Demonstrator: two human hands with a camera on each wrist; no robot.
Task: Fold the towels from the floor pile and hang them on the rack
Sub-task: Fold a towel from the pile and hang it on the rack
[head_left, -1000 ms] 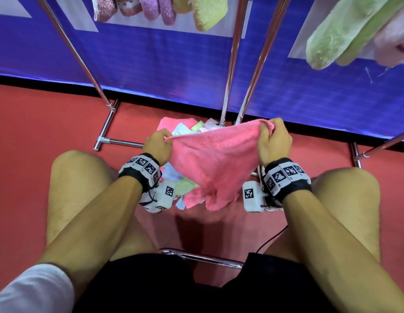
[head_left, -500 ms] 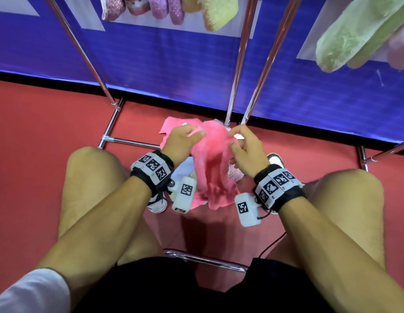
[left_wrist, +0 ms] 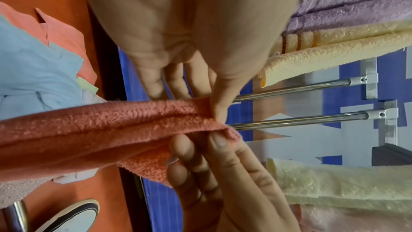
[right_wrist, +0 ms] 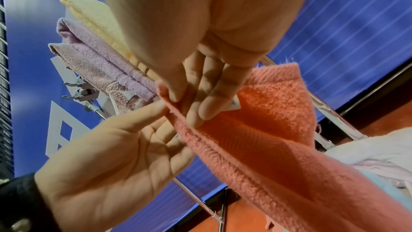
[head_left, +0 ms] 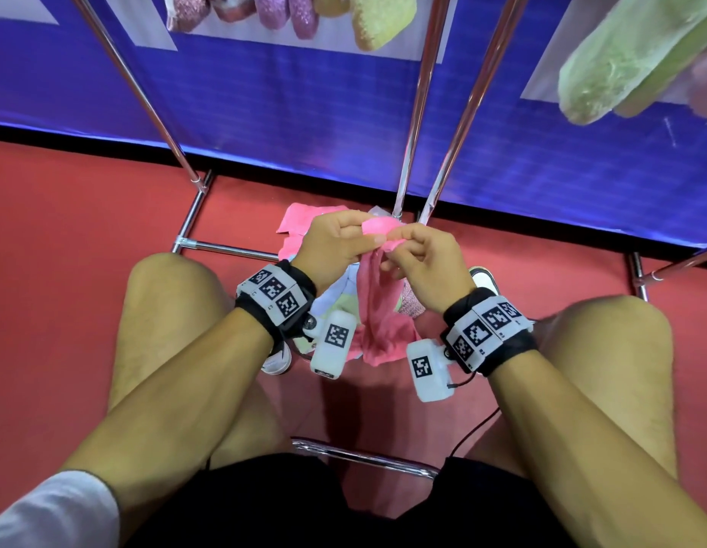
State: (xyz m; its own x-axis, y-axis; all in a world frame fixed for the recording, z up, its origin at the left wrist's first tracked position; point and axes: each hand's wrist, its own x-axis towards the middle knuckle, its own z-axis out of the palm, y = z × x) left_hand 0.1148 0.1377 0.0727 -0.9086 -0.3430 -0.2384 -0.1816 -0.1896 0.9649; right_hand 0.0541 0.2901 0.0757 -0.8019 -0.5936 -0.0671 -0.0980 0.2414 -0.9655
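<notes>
A pink towel [head_left: 377, 310] hangs folded in half between my knees, its two top corners brought together. My left hand [head_left: 361, 231] pinches the top edge from the left, thumb [left_wrist: 217, 101] on the pink towel [left_wrist: 100, 126]. My right hand [head_left: 391, 241] pinches the same edge from the right, and its fingers [right_wrist: 200, 101] lie on the pink towel [right_wrist: 256, 130]. Under the hands the floor pile [head_left: 304, 221] shows pink, pale blue and light green cloths. The chrome rack [head_left: 419, 92] stands just behind, with folded towels [head_left: 288, 11] hung over its upper bars.
Green folded towels [head_left: 620, 61] hang at the upper right. The rack's foot bar [head_left: 225, 247] lies on the red floor to the left. A blue banner wall [head_left: 304, 112] closes off the back. My shoes [head_left: 278, 359] and a chair rail [head_left: 363, 458] are below.
My hands have come together from about a towel's width apart. The pink towel, spread flat before, now hangs doubled and narrow from the joined corners.
</notes>
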